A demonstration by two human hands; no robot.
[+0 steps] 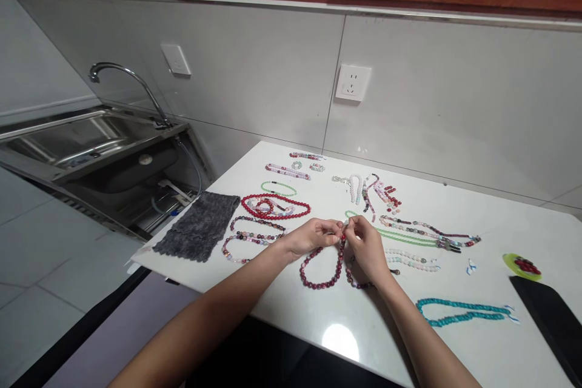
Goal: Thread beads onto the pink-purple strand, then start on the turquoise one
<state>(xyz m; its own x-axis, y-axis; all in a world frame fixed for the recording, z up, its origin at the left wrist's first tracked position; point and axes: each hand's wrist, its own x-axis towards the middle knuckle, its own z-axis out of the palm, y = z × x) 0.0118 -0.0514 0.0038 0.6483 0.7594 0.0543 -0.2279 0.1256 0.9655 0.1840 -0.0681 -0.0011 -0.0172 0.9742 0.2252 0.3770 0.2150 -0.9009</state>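
Both of my hands meet over the middle of the white table [318,309]. My left hand [311,236] pinches one end of a dark red bead strand [321,270], and my right hand [368,248] pinches the other end close beside it. The strand hangs from my fingers in a loop that rests on the tabletop. A purple bead strand [359,284] lies under my right wrist.
Several bead strands lie around: a red necklace [275,206], green strands [404,236], a turquoise strand [461,310]. A grey cloth [200,227] sits at the left edge, a green dish [522,265] and a black object [550,315] at the right. A steel sink [86,139] stands left.
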